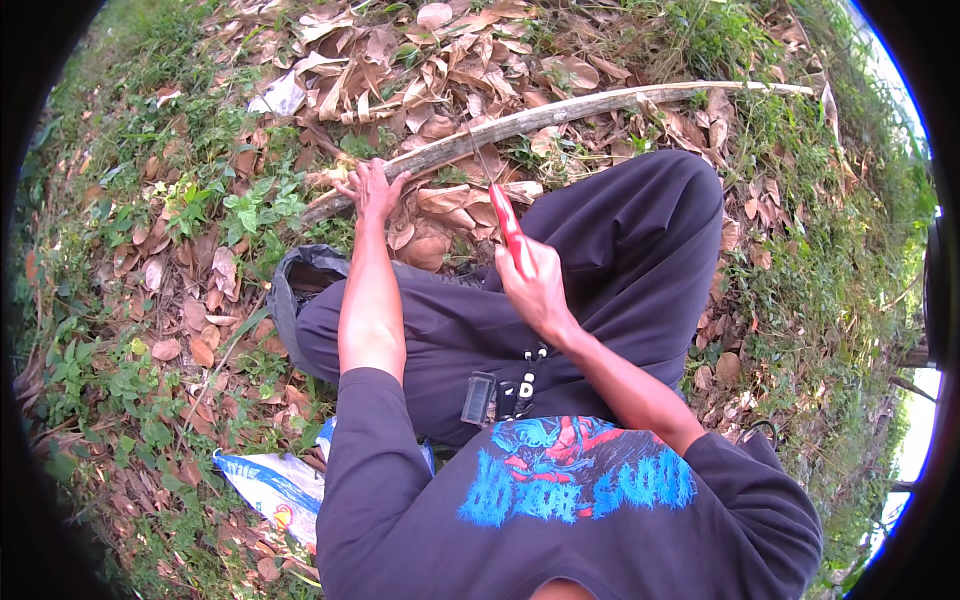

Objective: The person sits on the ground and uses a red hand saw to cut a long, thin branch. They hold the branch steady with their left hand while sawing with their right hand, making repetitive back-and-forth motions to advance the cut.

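Observation:
A long, slightly curved length of wood [540, 120], pale and grey, lies across the dry leaves in front of my crossed legs. Near its left end, my left hand [371, 192] grips it from above, thumb and fingers spread around it. My right hand [532, 283] is closed around the red handle of a saw [507, 220] at the centre. The saw's thin blade reaches away from me and crosses the wood to the right of my left hand. How deep the blade sits in the wood is too small to tell.
Brown dry leaves [440, 75] and green weeds [250, 210] cover the ground. My bent knee [670, 185] rises close to the wood on the right. A white and blue plastic sack [275, 490] lies at my left side. A dark lighter-like object [479, 398] hangs near my lap.

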The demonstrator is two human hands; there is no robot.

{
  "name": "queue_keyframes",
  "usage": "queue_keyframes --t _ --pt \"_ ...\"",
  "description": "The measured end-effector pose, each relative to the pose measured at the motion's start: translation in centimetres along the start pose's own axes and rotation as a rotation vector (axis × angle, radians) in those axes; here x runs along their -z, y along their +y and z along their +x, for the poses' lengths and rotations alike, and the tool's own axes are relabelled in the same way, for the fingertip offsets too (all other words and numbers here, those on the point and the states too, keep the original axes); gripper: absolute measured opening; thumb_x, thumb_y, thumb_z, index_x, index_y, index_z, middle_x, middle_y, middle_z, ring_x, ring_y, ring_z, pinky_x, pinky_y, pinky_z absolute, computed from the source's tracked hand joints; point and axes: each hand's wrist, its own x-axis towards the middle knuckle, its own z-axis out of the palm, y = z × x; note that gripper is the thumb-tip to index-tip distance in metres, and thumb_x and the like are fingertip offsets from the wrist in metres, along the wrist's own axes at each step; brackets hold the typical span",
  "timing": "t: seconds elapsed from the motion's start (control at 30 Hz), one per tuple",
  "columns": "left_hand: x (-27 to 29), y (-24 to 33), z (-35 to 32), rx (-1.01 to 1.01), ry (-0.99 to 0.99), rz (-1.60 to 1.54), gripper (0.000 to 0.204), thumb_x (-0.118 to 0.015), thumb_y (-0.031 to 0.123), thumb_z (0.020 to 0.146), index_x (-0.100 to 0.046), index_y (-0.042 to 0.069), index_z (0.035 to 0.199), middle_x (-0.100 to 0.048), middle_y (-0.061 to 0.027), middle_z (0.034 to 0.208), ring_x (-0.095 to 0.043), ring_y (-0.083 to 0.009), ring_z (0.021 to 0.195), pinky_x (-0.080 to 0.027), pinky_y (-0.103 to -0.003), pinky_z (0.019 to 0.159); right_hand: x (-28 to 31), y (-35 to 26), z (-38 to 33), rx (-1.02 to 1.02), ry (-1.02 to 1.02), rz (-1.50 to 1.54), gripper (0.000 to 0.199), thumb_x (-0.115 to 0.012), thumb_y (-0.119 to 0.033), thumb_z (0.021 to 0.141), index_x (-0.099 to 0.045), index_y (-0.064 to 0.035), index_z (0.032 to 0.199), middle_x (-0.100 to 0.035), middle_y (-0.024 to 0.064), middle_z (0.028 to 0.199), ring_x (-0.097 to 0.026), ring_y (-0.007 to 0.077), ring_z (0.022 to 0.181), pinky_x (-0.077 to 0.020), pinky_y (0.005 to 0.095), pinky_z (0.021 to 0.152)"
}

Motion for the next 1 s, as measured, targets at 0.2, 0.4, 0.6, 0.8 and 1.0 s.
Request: queue_keyframes --t 0.2,0.4,0.6,0.8,1.0 --pt "-0.4 0.2 0.0 -0.021 0.046 0.030 0.069 -0.062 0.066 0.085 -0.055 0.011 0.126 -0.052 -0.0229 0.129 -0.041 -0.0447 0.130 -0.012 -0.071 0.110 1.4 1.2 1.1 -0.069 0.003 0.002 0.024 -0.060 -0.011 0.090 -0.056 0.0040 0.072 -0.047 0.0113 0.053 -0.044 0.0110 0.049 -0.0389 0.0352 0.049" --pt "-0.2 -0.2 0.5 -0.040 0.023 -0.008 0.067 -0.063 0.064 0.084 -0.055 0.013 0.127 -0.050 -0.0216 0.131 -0.041 -0.0433 0.129 -0.012 -0.074 0.108 -2.1 1.7 7.2 -0.020 0.037 -0.065 0.024 -0.058 -0.013 0.088 -0.052 0.0029 0.071 -0.051 0.0178 0.056 -0.047 0.0274 0.046 -0.0408 0.0405 0.050" --pt "-0.3 -0.4 0.2 -0.028 -0.020 -0.011 0.068 -0.064 0.064 0.084 -0.054 0.014 0.129 -0.050 -0.0206 0.130 -0.041 -0.0439 0.129 -0.013 -0.074 0.108 1.5 -0.9 -0.9 -0.127 -0.058 -0.025 0.022 -0.061 -0.011 0.090 -0.057 0.0037 0.074 -0.048 0.0134 0.053 -0.049 0.0136 0.048 -0.0409 0.0367 0.049" --pt "-0.4 0.6 0.4 -0.054 0.013 0.031 0.066 -0.063 0.065 0.084 -0.056 0.012 0.124 -0.050 -0.0224 0.132 -0.039 -0.0448 0.131 -0.012 -0.071 0.111 3.9 -0.5 -0.7 -0.160 -0.078 0.045 0.023 -0.060 -0.010 0.091 -0.056 0.0034 0.072 -0.048 0.0075 0.052 -0.044 0.0090 0.050 -0.0393 0.0333 0.049" --pt "-0.5 -0.3 0.3 -0.040 0.034 0.014 0.067 -0.062 0.065 0.085 -0.053 0.013 0.126 -0.050 -0.0203 0.130 -0.039 -0.0430 0.130 -0.012 -0.072 0.109 -1.3 2.1 3.3 0.008 -0.016 -0.028 0.022 -0.062 -0.011 0.088 -0.055 0.0049 0.074 -0.047 0.0173 0.053 -0.044 0.0153 0.046 -0.0402 0.0366 0.048"
